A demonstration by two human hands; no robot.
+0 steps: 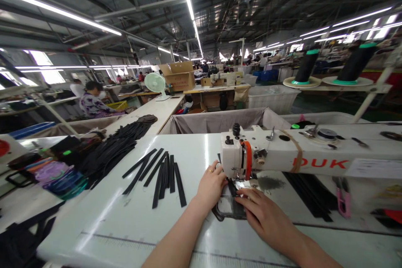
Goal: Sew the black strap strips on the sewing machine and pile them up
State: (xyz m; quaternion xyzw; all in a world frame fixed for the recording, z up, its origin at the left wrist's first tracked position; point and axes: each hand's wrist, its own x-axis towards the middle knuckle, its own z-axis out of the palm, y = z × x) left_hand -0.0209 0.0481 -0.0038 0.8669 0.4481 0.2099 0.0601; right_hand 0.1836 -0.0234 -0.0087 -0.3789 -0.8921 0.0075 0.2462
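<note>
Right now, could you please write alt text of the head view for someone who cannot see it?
A person's left hand and right hand hold a dark-edged piece of material under the head of a white industrial sewing machine. Black strips lie on the white worktable beside it, in a large factory.

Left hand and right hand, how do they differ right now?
The left hand is curled, against the sewing machine head; the right hand lies flatter, fingers stretched out. The left hand wears a gold ring; the right hand shows none. Both are bare and touch the black-edged piece.
</note>
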